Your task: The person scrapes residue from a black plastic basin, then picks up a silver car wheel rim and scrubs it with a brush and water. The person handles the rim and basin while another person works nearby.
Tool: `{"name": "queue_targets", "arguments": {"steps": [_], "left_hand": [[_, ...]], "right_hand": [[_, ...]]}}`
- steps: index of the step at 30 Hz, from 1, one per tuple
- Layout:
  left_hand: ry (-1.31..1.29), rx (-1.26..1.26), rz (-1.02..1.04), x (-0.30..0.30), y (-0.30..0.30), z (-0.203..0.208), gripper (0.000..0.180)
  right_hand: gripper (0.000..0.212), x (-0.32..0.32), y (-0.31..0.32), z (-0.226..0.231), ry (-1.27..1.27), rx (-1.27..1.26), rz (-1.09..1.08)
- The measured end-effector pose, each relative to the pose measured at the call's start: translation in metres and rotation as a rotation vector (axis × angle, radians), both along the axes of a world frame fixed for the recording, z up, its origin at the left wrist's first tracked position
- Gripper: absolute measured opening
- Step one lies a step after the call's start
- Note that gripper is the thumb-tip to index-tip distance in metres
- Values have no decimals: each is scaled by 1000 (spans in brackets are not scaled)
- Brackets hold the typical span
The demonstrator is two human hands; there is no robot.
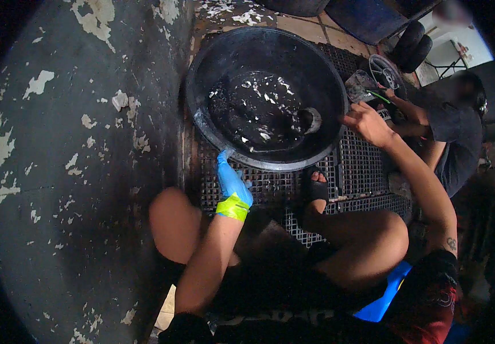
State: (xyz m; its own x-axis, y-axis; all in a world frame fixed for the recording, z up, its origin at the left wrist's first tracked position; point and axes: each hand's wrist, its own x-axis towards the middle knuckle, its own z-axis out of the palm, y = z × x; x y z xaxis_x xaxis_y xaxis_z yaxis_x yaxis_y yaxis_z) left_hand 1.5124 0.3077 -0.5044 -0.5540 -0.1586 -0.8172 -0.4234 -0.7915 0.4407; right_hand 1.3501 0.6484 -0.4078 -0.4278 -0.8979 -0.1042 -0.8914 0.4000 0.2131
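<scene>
A large round black tub [284, 159] is in front of me, with white flakes, a little liquid and a small dark cup-like piece [311, 120] inside. My left hand [233, 184] wears a blue glove with yellow-green tape at the wrist. Its fingers are closed at the near left rim of the tub. My bare right hand [369, 124] is curled at the right rim, fingertips against the edge. The undersides of both grips are hidden.
Black plastic grating [365, 166] lies under the tub. A dark wall [86, 218] with peeling patches rises on the left. At the right another person [459, 137] sits close, a hand near a green-handled tool [378, 96]. Blue drums [362, 20] stand behind.
</scene>
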Motion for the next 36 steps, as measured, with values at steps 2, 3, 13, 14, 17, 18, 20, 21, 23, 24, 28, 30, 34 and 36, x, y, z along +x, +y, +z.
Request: {"name": "queue_targets", "arguments": {"steps": [2, 3, 13, 14, 17, 18, 20, 21, 23, 24, 28, 30, 34, 36], "left_hand": [[1, -45, 10, 1, 0, 3, 79], [4, -65, 13, 2, 0, 4, 79], [-32, -36, -52, 2, 5, 17, 86], [-10, -34, -64, 3, 5, 16, 88], [-23, -50, -51, 1, 10, -7, 92], [-41, -26, -31, -2, 11, -11, 93], [-76, 18, 16, -6, 11, -21, 93], [6, 82, -3, -6, 10, -28, 91], [42, 100, 33, -3, 17, -27, 88], [66, 109, 43, -4, 22, -18, 87], [119, 49, 170, 1, 28, -17, 71], [134, 30, 203, 1, 31, -11, 65], [186, 22, 311, 6, 35, -10, 46], [271, 24, 297, 9, 39, -4, 42]], "right_hand": [[37, 8, 3, 5, 48, 69, 81], [38, 11, 4, 7, 65, 125, 114], [24, 20, -3, -3, 192, 287, 173], [24, 16, -6, -7, 195, 283, 173], [24, -6, -13, -18, 249, 317, 189], [24, -15, -16, -23, 256, 331, 187], [18, -35, -26, -36, 245, 285, 52], [17, -48, -28, -41, 253, 279, -14], [14, -73, -38, -57, 191, 198, -183], [13, -85, -37, -67, 188, 204, -234], [13, -126, -69, -99, 55, 233, -450], [14, -139, -84, -117, -3, 213, -573], [19, -162, -117, -146, -83, 161, -694], [20, -173, -131, -156, -61, 174, -697]]}}
